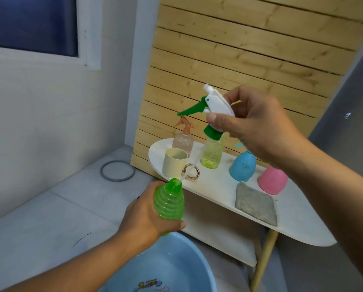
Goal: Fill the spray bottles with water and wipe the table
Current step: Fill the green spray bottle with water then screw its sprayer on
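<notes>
At lower centre, the left hand [146,218] has a full grip round the green bottle [169,200]; the right hand [258,127], centre frame, pinches its trigger head [215,108], whose dip tube [186,172] reaches the neck. Held over the blue basin [165,268] beside the table [218,186], the bottle could tilt and the swinging tube could fling drops.

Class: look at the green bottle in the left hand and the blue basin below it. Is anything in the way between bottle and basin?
Nothing visible. The left hand holds the green bottle just above the basin rim. The right hand has lifted the sprayer head out; only its thin tube reaches the bottle's mouth.
</notes>
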The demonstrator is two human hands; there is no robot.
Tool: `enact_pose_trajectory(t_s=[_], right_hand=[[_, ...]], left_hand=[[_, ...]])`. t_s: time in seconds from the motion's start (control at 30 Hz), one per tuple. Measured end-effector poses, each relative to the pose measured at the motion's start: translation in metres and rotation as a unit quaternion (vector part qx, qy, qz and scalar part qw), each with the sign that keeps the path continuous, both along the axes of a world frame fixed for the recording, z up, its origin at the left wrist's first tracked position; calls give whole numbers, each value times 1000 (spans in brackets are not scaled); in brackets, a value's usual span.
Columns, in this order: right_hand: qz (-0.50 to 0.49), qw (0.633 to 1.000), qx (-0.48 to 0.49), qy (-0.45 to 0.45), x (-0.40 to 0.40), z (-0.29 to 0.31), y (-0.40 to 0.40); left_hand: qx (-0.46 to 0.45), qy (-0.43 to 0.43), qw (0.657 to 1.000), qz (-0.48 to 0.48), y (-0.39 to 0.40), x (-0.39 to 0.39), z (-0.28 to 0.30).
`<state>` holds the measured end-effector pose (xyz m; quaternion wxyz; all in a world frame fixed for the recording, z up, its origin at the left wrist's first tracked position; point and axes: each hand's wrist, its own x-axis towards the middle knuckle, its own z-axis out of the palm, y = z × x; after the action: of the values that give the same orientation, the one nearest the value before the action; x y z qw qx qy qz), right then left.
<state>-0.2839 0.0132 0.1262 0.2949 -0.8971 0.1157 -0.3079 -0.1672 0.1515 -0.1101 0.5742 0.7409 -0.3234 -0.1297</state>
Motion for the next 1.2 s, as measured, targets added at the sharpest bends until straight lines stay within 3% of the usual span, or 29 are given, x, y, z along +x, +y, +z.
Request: enact_pose_trajectory(t_s=[0.3, 0.67, 1.03, 1.2], right_hand=[[88, 992, 67, 58, 20, -64, 3], [266, 938, 201, 91, 22, -90, -25], [228, 930, 286, 36, 30, -135, -25], [280, 905, 317, 36, 29, -140, -28]], left_hand=[[-22, 2, 1000, -7, -4, -13, 11], [-33, 6, 999, -36, 2, -6, 34], [-58, 68, 995, -34, -12, -10, 13], [-43, 62, 997, -16, -15, -8, 13]])
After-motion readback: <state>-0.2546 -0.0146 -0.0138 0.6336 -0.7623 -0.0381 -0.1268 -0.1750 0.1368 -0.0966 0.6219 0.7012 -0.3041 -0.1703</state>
